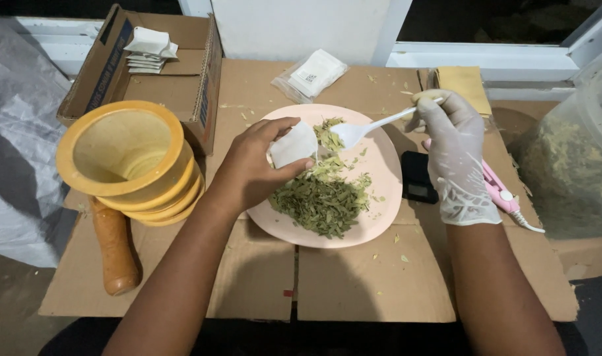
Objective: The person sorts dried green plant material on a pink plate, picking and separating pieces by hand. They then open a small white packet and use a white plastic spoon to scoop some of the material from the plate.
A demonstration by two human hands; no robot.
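Note:
My bare left hand (251, 168) holds a small white paper sachet (293, 144) over the pink plate (380, 217). A heap of dried green leaves (322, 198) lies on the plate. My right hand (454, 148), in a thin white glove, grips the handle of a white plastic spoon (361, 130). The spoon's bowl sits right beside the sachet's opening, with a few leaf bits near it.
A yellow mortar (126, 161) and brown pestle (113, 247) stand at the left. A cardboard box (175, 86) with white sachets (149, 49) is behind it. A small black scale (418, 178), a pink sealer tool (502, 191), a clear bag (311, 74) and a large plastic container (574, 165) lie around.

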